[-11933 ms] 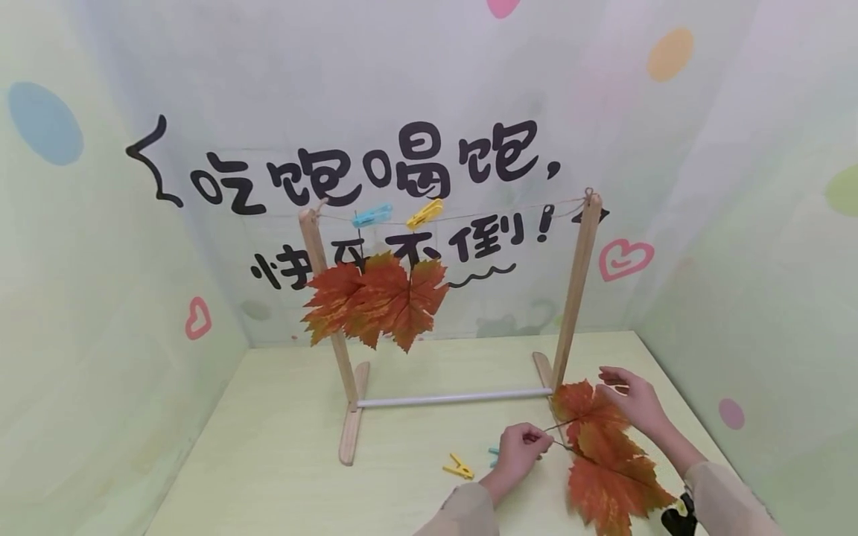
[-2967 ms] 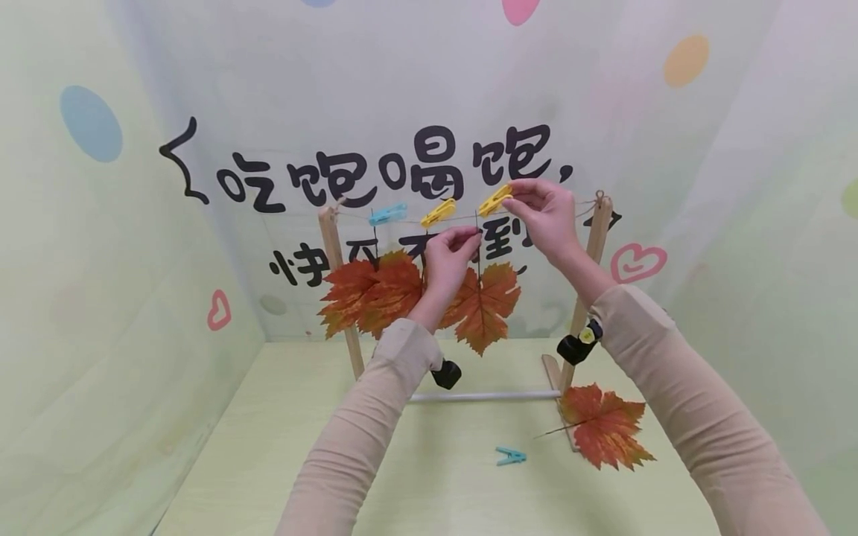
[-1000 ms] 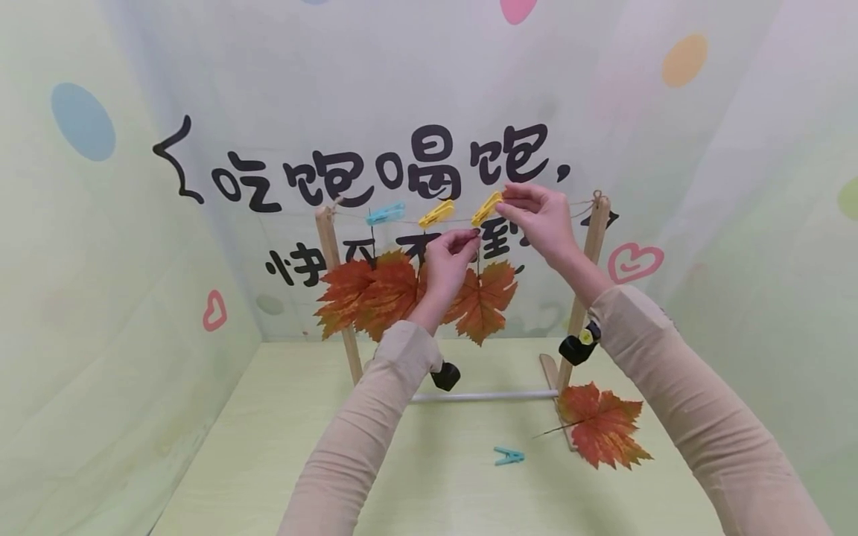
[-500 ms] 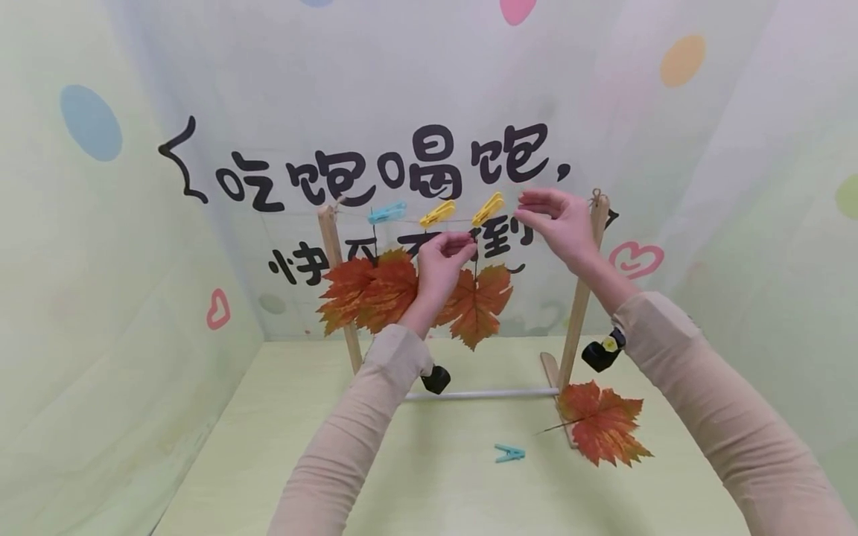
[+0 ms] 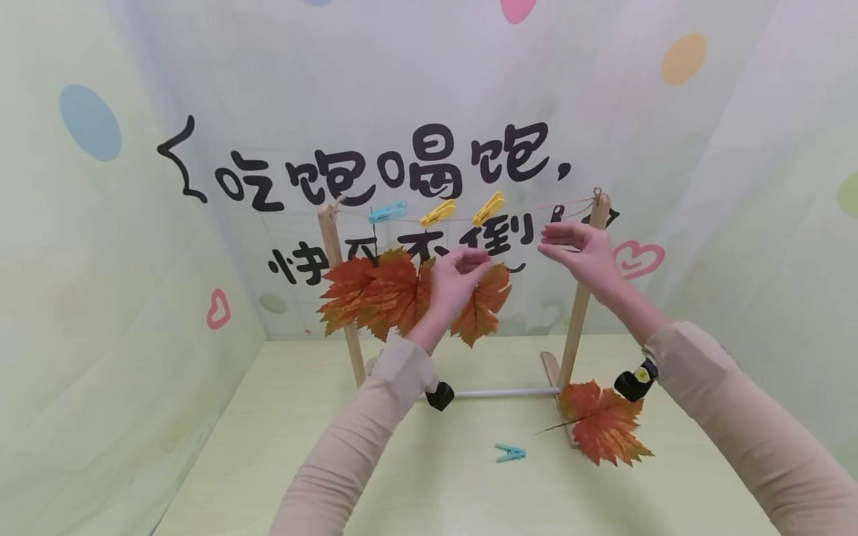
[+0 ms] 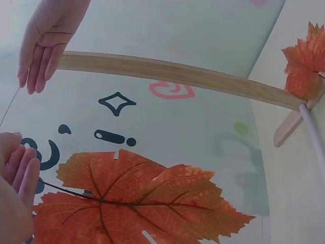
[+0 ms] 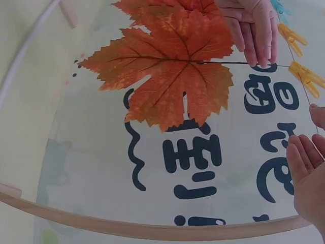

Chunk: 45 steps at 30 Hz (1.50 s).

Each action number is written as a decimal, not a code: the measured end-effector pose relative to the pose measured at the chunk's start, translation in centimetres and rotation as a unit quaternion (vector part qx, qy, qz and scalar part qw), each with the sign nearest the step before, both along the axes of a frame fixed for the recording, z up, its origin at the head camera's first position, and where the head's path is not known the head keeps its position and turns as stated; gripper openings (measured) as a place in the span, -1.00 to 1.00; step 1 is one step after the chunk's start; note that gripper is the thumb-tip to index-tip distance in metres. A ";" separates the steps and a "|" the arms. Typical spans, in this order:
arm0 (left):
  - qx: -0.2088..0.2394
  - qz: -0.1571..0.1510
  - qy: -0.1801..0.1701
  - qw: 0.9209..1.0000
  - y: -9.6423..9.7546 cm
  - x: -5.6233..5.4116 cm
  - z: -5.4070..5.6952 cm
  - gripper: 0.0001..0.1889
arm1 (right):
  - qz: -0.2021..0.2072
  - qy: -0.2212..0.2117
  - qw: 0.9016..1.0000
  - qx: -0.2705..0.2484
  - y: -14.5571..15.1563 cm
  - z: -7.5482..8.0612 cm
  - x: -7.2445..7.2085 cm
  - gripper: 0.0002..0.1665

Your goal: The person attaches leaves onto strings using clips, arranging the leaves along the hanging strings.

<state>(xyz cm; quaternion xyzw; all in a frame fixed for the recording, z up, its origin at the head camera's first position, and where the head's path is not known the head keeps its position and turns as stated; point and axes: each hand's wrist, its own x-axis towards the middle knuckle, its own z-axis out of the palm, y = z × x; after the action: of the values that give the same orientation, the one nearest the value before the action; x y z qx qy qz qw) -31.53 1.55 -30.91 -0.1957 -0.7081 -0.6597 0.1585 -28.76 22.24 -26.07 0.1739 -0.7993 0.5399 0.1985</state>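
Note:
A string runs between the two posts of a wooden rack (image 5: 578, 298) and carries a blue peg (image 5: 387, 212) and two yellow pegs (image 5: 438, 213) (image 5: 488, 208). Orange maple leaves (image 5: 375, 294) hang below them. The rightmost hung leaf (image 5: 488, 305) (image 6: 132, 203) (image 7: 167, 66) dangles by its stem. My left hand (image 5: 459, 272) (image 7: 254, 30) is open just in front of that leaf and holds nothing. My right hand (image 5: 576, 249) (image 6: 45, 40) is open beside the right post, below the string, also empty.
Another orange leaf (image 5: 599, 424) lies on the green table by the rack's right foot, and a blue peg (image 5: 509, 452) lies in front of the white bottom rod (image 5: 499, 392). Patterned walls close in behind and on both sides.
My right hand let go of the third yellow peg and dropped down to the right. My left hand released the leaf stem and lowered. The leaf now hangs from that peg.

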 end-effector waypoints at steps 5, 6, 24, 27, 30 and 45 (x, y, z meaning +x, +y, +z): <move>-0.010 -0.010 -0.010 1.000 0.7 0.2 -1.1 -0.78 | 0.004 -0.016 1.000 0.002 1.1 -1.6 0.5 -0.51; -0.013 -0.014 -0.014 1.000 0.8 0.3 -1.3 -0.78 | 0.007 -0.018 1.000 0.000 1.3 -2.0 0.6 -0.51; -0.045 -0.035 -0.074 0.996 2.8 0.8 -7.0 -0.75 | -0.024 -0.090 0.996 -0.011 7.5 -11.7 3.6 -0.47; -0.038 -0.047 -0.080 0.995 3.2 0.9 -8.4 -0.76 | -0.041 -0.089 0.995 -0.006 8.2 -13.2 3.9 -0.48; -0.040 -0.056 -0.093 0.993 3.3 1.5 -9.1 -0.77 | -0.062 -0.091 0.994 0.008 8.7 -14.7 4.1 -0.50; -0.139 -0.060 -0.116 0.982 4.1 0.7 -16.4 -0.76 | -0.043 -0.113 0.991 -0.050 13.4 -25.8 2.4 -0.52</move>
<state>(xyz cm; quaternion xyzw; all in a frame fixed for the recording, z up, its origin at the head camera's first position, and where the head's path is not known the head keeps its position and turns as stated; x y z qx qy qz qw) -30.82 5.69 -47.31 -0.1803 -0.7936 -0.5811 0.0067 -26.31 35.61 -51.87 0.0669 -0.7952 0.5865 0.1381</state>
